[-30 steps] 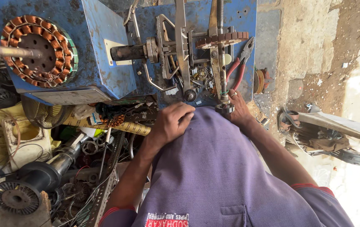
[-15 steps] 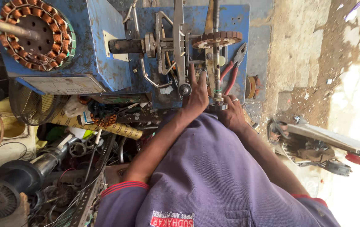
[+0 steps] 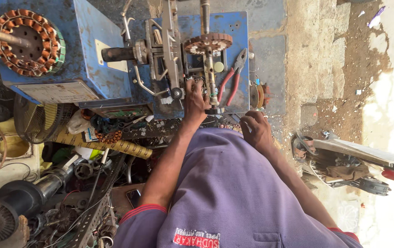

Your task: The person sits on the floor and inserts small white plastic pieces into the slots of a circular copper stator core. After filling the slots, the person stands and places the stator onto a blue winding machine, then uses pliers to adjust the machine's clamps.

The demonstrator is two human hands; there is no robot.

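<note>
The person wore a short-sleeved polo shirt point(image 3: 233, 197) of muted purple cloth, which filled the lower middle of the head view. Each sleeve ended in a narrow band of red with a thin dark stripe, seen plainly on the left sleeve cuff point(image 3: 144, 211) and again at the right sleeve cuff point(image 3: 344, 233). A red printed patch point(image 3: 196, 238) with pale lettering sat on the chest, and beside it the top seam of a pocket point(image 3: 277, 239) showed. The cloth lay in soft folds across the body. Both forearms were bare below the sleeves. The left hand point(image 3: 196, 102) and the right hand point(image 3: 256, 131) were bare, without gloves.
</note>
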